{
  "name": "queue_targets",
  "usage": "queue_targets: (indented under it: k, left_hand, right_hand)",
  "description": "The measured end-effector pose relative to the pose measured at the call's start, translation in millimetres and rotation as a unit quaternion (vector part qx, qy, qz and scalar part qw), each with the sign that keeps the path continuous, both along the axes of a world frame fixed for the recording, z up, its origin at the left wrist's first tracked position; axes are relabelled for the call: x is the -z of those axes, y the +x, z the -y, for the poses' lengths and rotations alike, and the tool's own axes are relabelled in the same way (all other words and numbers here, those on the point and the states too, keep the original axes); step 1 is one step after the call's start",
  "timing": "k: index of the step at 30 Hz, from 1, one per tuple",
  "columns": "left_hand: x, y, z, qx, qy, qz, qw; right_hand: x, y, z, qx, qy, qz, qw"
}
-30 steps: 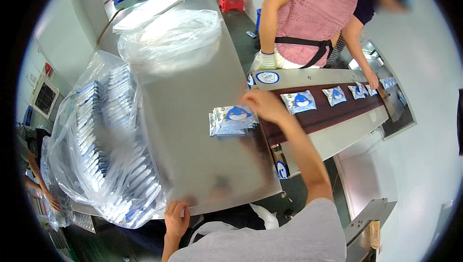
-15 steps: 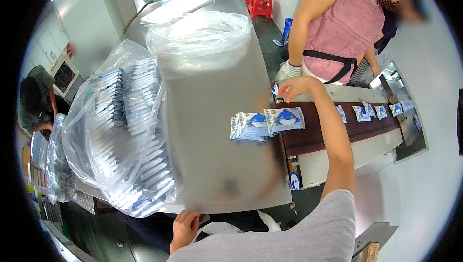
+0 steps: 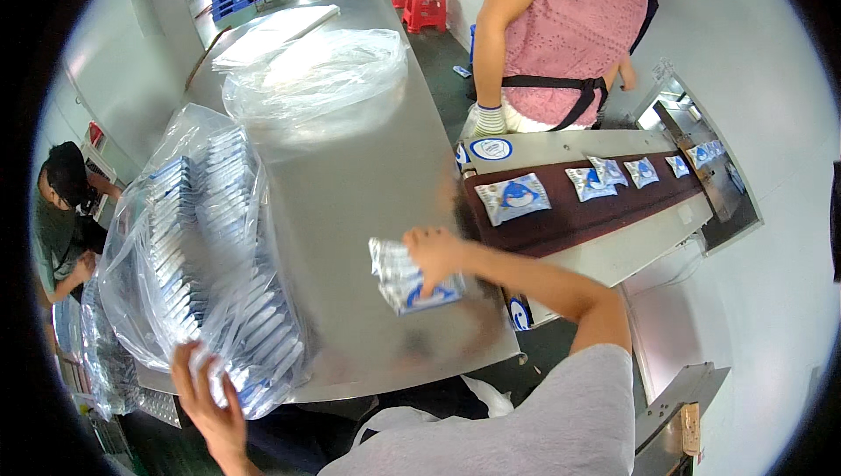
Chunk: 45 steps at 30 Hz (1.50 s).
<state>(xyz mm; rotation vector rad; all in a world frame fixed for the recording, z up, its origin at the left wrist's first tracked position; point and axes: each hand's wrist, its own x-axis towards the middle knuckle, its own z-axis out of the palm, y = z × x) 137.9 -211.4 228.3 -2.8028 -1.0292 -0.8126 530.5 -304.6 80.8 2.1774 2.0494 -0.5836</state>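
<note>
- While spreading across most of the view, the steel bench (image 3: pixel 368 187) is carrying everything within the person's reach, its long axis running away from the person toward the far stools.
- Lying along the bench's left side, the big clear bag of packets (image 3: pixel 206 266) is holding rows of flat pouches stacked on edge; its long axis is running front to back, and its near end is hanging over the bench's front edge.
- Running off to the right, the dark conveyor (image 3: pixel 604 204) is carrying single blue-and-white pouches spaced apart, with another person in a pink top standing at its far side.
- Sitting farther back on the bench, a loose clear plastic bag (image 3: pixel 320 82) is bunching up, well apart from both hands.
- Reaching across at mid-bench, the right hand (image 3: pixel 435 253) is gripping a small stack of pouches (image 3: pixel 407 279), fingers curled over its top edge; the stack is lying tilted, just left of the conveyor's near end, and this hand is the nearer one to the belt.
- Coming up at the lower left, the left hand (image 3: pixel 206 397) is pressing spread fingers against the near end of the big bag, touching the plastic; whether it is pinching a packet I cannot tell.
</note>
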Motion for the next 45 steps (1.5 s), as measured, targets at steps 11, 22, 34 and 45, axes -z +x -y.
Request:
queue_targets:
  k: [11,22,34,45]
  left_hand:
    - [-2.4,9.7,-86.5,-0.068,-0.156,-0.432,0.886]
    - [1.1,-3.5,-63.5,0.148,-0.096,-0.284,0.942]
    - [-14.4,-4.5,-65.6,0.135,0.068,-0.172,0.973]
    - [73.1,-97.1,-4.0,-0.085,-0.039,0.397,0.913]
  right_hand:
    - [-17.7,-55.7,-15.5,0.151,0.125,-0.434,0.879]
    - [-74.9,-233.3,-235.6,0.072,0.143,-0.862,0.48]
    - [-66.3,-232.5,-212.3,-0.411,0.086,-0.043,0.907]
    - [-71.3,-235.2,-194.4,-0.414,0.018,-0.136,0.9]
